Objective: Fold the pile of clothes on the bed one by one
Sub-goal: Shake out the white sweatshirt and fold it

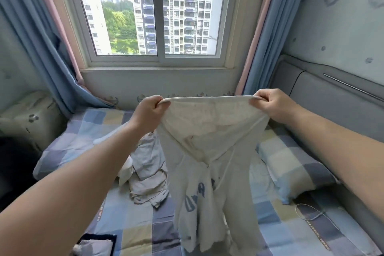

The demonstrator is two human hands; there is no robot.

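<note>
A cream hooded sweatshirt (pixel 209 151) with blue letters, a zip and drawstrings hangs in the air over the bed (pixel 128 226). My left hand (pixel 150 111) grips the left end of its hood's rim. My right hand (pixel 270 104) pinches the right end, and the rim is stretched taut between them. The garment's lower part dangles close to the checked bedsheet. Behind it, on the sheet, lies a crumpled pile of pale clothes (pixel 147 174), partly hidden by the sweatshirt.
A checked pillow (pixel 291 170) lies at the right by the grey padded headboard (pixel 336 106). A thin white cord (pixel 307 212) lies on the sheet. A dark-edged cloth (pixel 95 243) sits at the bed's near left. The window (pixel 153 14) and blue curtains stand ahead.
</note>
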